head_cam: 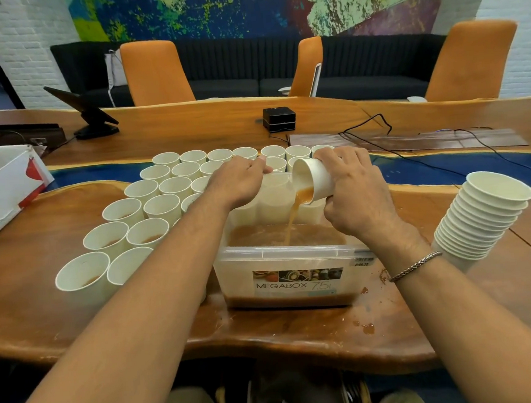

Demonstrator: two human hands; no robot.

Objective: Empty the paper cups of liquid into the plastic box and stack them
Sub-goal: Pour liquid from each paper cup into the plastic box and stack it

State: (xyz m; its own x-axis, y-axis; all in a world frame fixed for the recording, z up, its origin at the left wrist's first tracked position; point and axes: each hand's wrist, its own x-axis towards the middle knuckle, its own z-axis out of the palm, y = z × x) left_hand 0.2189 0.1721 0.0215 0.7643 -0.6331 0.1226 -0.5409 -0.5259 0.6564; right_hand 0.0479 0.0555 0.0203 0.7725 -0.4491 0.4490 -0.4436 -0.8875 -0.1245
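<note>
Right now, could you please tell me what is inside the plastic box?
The plastic box holds brown liquid, with more streaming in from the tilted paper cup in the right hand. The liquid is murky, so the box's bottom is hidden.

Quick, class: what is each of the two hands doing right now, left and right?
Left hand: grips the far rim of the plastic box.
Right hand: holds a tilted paper cup, pouring.
</note>
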